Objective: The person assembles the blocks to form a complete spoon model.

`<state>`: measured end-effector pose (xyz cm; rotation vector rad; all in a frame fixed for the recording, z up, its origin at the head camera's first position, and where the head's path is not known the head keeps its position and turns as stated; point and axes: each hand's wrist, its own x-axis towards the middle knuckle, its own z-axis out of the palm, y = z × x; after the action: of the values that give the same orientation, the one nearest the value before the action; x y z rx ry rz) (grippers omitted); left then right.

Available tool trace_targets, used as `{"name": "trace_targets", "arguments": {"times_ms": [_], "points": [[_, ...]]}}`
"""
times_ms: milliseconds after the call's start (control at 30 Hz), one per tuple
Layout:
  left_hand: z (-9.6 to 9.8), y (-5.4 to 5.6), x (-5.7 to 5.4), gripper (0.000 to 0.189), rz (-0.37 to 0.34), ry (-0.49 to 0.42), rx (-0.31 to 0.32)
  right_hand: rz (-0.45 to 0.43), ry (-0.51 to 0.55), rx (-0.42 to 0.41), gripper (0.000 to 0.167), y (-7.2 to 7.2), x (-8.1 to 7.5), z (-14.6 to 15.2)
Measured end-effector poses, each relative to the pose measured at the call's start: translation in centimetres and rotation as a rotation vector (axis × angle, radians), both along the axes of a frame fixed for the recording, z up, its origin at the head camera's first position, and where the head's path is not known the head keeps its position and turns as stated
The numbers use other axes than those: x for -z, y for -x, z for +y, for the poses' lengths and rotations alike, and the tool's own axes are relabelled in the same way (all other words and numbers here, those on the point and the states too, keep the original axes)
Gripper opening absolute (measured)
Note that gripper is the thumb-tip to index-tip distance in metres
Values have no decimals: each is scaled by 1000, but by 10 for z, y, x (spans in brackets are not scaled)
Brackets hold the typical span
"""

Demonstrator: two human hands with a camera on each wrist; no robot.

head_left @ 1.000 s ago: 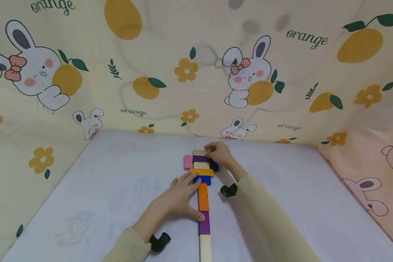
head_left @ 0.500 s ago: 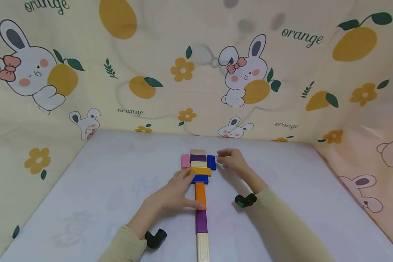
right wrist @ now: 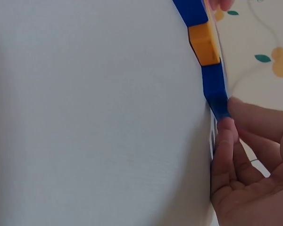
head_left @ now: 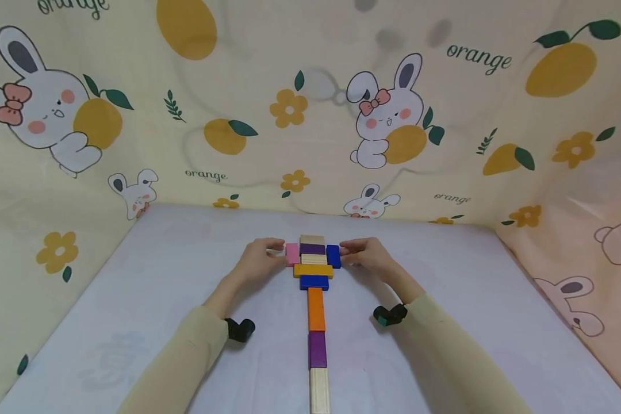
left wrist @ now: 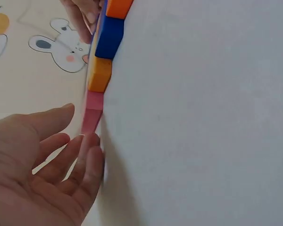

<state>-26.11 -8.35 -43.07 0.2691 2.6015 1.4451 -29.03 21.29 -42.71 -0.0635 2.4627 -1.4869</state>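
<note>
Rectangular blocks lie in a row running away from me on the white surface. At its far end, a pink block sits on the left and a dark blue block on the right. Between them are a purple block and two plain wood blocks, the farther plain wood block at the tip. My left hand has loosely bent fingers right at the pink block's outer side. My right hand has its fingertips against the outer side of the dark blue block, thumb beside it in the right wrist view.
Nearer me, a yellow block and a blue block lie crosswise. An orange block, another purple block and a long plain wood block continue the line. A printed cloth stands behind the surface.
My left hand has left the blue and orange blocks and moved up to the pink block's left side. My right hand moved off the far blocks to the dark blue block's right side.
</note>
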Motion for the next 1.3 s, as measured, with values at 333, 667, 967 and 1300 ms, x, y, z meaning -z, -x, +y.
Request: {"name": "trace_targets", "arguments": {"times_ms": [333,667,967,1300], "points": [[8,10,6,44,-26,-30,-85,-18,16,-12,42,1,3,-1],[14,12,11,40,-10,-6,-85,0,18,-15,41,2,7,-2],[16,12,12,38,5,2,-78,-3,27,-20,41,0,6,0],[14,9,9,39,35,31,-37,-9,-2,-11,38,-3,5,2]]}}
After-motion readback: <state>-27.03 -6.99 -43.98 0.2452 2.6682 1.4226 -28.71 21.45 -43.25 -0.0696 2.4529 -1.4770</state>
